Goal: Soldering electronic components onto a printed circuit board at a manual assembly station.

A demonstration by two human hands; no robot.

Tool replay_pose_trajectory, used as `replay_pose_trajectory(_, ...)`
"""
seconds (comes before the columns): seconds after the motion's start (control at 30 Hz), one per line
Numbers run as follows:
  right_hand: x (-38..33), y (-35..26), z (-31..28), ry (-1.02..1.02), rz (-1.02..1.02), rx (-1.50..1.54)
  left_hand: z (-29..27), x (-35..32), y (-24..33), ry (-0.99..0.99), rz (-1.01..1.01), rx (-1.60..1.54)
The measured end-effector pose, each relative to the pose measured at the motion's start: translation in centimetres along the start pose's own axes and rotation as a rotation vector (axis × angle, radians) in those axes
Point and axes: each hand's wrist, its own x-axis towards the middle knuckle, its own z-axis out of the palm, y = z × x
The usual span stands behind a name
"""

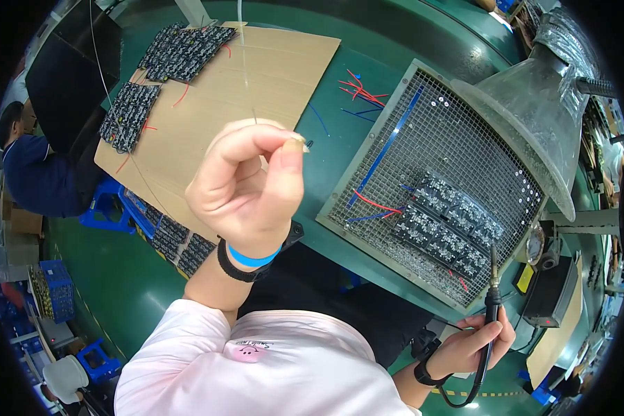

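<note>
My right hand (pixel 473 344) is closed round a black-handled soldering iron (pixel 493 298), low on the right. The iron's metal tip reaches the right edge of a black circuit board (pixel 447 225) dotted with small pale parts; whether it touches is unclear. Red and blue leads run from the board's left end. Raised in the middle, my left hand (pixel 249 180) is closed, thumb against forefinger. Thin solder wire (pixel 254 115) comes down from above into that hand, and a tiny end shows at the fingertips.
The board lies on a framed metal grating (pixel 374 166). Over its right side hangs a clear fume hood (pixel 534 118). Loose red wires (pixel 360 90) lie on the green bench. More boards (pixel 187 52) rest on cardboard (pixel 284 59). Another person (pixel 38 166) sits far left.
</note>
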Motion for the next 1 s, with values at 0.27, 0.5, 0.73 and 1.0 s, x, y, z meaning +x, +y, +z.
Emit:
replay_pose_trajectory(0.27,0.1,-0.2,0.1,0.025,-0.003,0.012,0.3,-0.2,-0.3,-0.064,0.033,0.035)
replay_pose_trajectory(0.5,0.1,0.1,-0.4,0.014,-0.013,-0.014,0.5,-0.1,0.2,-0.089,0.039,0.076)
replay_pose_trajectory(0.73,0.2,0.0,-0.4,0.016,-0.028,-0.024,0.2,-0.1,0.4,-0.137,0.074,0.156)
replay_pose_trajectory(1.0,0.2,-0.1,-0.5,0.031,-0.026,-0.028,0.4,0.4,-1.1,-0.136,0.171,0.317)
